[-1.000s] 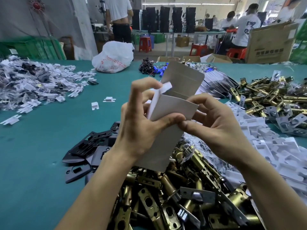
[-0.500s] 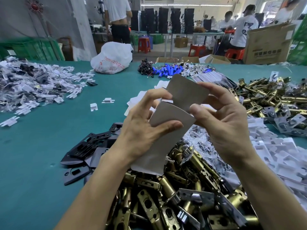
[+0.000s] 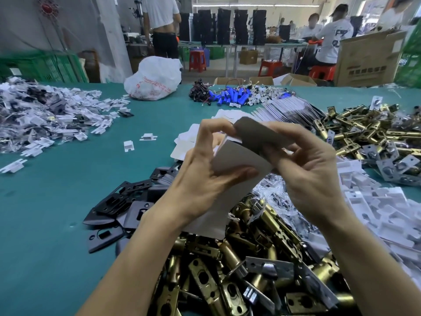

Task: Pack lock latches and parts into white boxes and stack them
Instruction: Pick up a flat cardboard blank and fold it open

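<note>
Teal bench (image 3: 45, 213), busy workshop behind. White box (image 3: 241, 160) is held above the brass latches (image 3: 268, 226): left hand (image 3: 205, 179) fingers pinch its panel, right hand (image 3: 319, 176) fingers curl over the top flap. Step looks like box forming. Next probably: tuck flap, load latch from below fingers.

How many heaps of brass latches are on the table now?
2. The near heap lies at the bottom of the view; the far heap lies at the right, beyond the white plastic parts. More may sit out of view.
</note>
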The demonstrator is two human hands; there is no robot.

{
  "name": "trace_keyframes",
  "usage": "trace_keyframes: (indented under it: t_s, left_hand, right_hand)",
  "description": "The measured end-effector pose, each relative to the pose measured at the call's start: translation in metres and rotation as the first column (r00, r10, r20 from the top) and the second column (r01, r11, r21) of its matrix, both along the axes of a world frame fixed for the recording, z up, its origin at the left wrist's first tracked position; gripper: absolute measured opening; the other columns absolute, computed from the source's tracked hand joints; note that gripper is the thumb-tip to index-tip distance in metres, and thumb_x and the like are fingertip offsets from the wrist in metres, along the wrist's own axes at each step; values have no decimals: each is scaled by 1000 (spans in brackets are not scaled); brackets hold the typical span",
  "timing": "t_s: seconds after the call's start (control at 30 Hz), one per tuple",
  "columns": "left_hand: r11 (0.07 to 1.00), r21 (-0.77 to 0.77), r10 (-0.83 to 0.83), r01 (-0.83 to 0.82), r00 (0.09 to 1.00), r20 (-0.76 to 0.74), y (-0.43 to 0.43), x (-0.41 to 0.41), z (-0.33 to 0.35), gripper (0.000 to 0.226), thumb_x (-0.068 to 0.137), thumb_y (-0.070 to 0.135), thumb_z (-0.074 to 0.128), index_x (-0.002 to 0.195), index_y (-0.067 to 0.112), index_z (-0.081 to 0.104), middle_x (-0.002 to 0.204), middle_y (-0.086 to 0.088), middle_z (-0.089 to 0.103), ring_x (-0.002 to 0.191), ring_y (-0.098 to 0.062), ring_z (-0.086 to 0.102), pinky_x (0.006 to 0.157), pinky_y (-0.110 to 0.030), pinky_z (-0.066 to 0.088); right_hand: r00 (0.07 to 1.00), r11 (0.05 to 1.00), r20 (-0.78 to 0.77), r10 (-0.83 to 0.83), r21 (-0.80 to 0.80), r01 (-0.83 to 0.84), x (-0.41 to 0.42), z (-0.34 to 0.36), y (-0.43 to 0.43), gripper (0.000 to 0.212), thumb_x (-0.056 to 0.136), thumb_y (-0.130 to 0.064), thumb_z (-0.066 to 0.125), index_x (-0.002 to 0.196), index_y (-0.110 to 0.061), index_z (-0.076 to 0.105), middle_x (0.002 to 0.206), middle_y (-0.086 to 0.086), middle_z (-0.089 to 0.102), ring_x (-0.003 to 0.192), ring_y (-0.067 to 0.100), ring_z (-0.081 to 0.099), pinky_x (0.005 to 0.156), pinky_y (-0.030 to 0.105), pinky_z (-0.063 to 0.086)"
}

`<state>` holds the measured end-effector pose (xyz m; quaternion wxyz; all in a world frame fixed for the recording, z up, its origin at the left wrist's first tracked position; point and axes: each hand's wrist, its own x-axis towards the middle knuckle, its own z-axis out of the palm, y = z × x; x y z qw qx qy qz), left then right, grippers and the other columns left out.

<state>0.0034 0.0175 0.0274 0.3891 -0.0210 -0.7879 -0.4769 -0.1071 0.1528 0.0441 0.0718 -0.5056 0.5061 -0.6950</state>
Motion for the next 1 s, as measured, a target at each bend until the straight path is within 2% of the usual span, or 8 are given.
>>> trace_keyframes:
  t_s: [0.13,0.2,0.27,0.33,0.5,0.67,0.87,1.0]
  left_hand:
    - [1000,22,15,-15,1000,2,-2,2,-2,57,80,44,81,113,56,37,89,1,68,69,-13,68,59,-28,55]
    - [999,32,37,-37,999,-5,-2,0,-3,62,78,43,83,113,57,34,95,-3,65,73,-18,70,60,-34,58]
    - [997,67,36,-35,999,-15,-3,-3,-4,68,78,33,85,115,55,32,105,-17,60,80,-32,71,64,-51,60]
    - [997,65,32,-30,999,-26,-3,-4,-4,71,77,31,85,118,54,32,108,-22,58,83,-39,70,67,-59,58]
    - [999,-19,43,-43,999,-18,-2,-1,-4,77,75,36,87,126,57,33,104,-15,60,81,-28,69,64,-43,60]
    - [992,-95,88,-88,996,-2,0,2,-3,81,72,45,86,131,59,32,110,-4,58,85,-18,67,69,-40,62]
    - [982,-157,102,-101,995,-2,1,3,-4,88,69,48,88,135,52,31,119,22,51,94,-4,62,72,-18,54]
    - [963,-230,149,-140,989,24,1,3,-3,97,64,52,89,138,53,26,137,25,42,104,-6,60,75,-26,57]
  right_hand:
    - [988,988,79,134,66,-139,5,-2,0,26,89,-26,57,109,-28,74,113,-4,74,106,15,68,87,31,55]
    - [989,991,92,113,62,-119,5,-1,1,22,92,-22,58,103,-27,77,110,-4,75,106,16,68,87,32,57]
    - [997,995,50,60,79,-64,6,1,1,24,89,-15,59,102,-24,78,109,-6,75,109,13,67,89,32,57]
    - [999,995,28,41,91,-44,8,2,1,20,86,-13,63,100,-21,75,108,-6,75,106,10,68,84,27,57]
    - [998,997,54,11,78,-15,10,5,1,17,85,-19,68,102,-21,68,91,-10,76,82,4,70,67,17,54]
    - [997,998,73,-35,60,31,11,7,1,16,82,-21,66,97,-20,69,84,-6,75,77,10,71,67,27,59]
    - [995,997,72,-72,43,69,10,6,2,13,89,-10,68,91,-22,64,77,3,71,74,16,70,64,45,59]
    - [988,995,125,-94,29,91,13,5,0,18,88,-11,68,80,-26,61,87,4,75,82,21,73,68,54,61]
